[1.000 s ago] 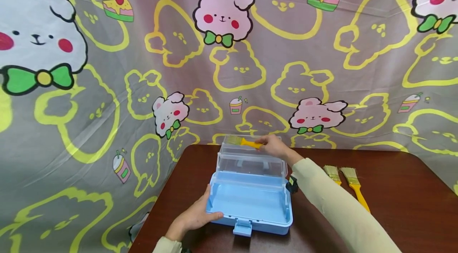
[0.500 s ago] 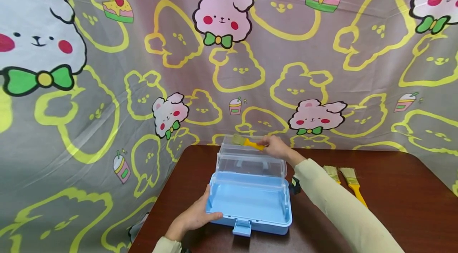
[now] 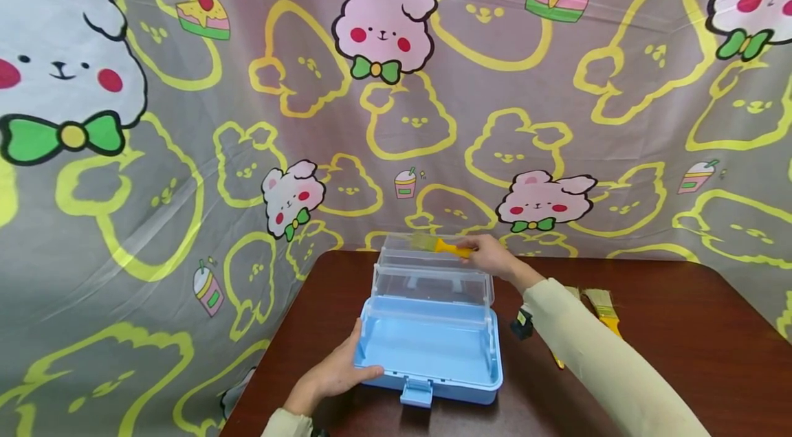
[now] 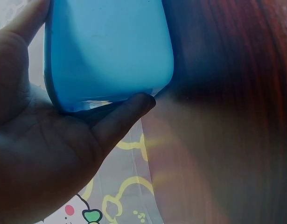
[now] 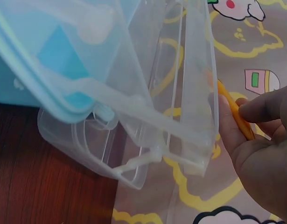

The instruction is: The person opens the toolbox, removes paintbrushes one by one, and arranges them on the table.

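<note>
A blue toolbox [image 3: 433, 348] stands on the table with its lid raised and clear fold-out trays [image 3: 433, 279] lifted behind the base. My left hand [image 3: 337, 368] grips its front left corner, thumb on the front side and fingers along the left side. In the left wrist view the thumb [image 4: 129, 114] presses the blue wall. My right hand [image 3: 491, 257] pinches a paintbrush [image 3: 454, 249] by its yellow handle, bristles pointing left over the topmost clear tray. From the right wrist the yellow handle [image 5: 234, 109] shows between thumb and fingers, beside the tray's edge; the bristles are mostly hidden there.
More paintbrushes [image 3: 608, 317] lie on the dark wooden table [image 3: 693, 354] at the right, partly covered by my right sleeve [image 3: 594, 348]. The box's front latch [image 3: 417, 392] hangs down. A patterned curtain [image 3: 346, 128] closes off the back and left.
My right hand has drawn the paintbrush a little to the right along the upper tray. The right sleeve now covers more of the brushes on the table. My left hand keeps its hold.
</note>
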Available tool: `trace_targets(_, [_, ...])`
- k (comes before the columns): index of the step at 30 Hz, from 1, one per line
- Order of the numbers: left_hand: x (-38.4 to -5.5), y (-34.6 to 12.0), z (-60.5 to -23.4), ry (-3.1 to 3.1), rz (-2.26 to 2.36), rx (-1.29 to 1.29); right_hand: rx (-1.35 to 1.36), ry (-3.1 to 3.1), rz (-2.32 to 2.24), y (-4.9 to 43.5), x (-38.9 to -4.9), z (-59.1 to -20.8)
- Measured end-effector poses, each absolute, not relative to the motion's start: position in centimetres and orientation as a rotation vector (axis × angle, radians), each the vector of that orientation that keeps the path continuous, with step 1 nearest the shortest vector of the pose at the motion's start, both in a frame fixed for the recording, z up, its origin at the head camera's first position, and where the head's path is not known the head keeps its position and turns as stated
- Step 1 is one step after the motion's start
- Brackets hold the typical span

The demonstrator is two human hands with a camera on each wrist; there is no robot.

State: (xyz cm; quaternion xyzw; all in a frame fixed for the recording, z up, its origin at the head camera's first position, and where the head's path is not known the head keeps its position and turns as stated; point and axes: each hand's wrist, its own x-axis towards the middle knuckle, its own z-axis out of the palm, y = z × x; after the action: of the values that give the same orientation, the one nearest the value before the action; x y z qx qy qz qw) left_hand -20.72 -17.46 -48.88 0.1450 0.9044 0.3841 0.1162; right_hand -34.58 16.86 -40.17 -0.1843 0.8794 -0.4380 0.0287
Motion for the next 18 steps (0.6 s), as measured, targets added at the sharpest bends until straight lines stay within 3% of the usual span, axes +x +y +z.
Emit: trace_targets(18, [-20.7,-17.6,-48.7,2.647,1.11,0.416,-0.483,2.62,-1.599,21.4,-31.5,-40.2])
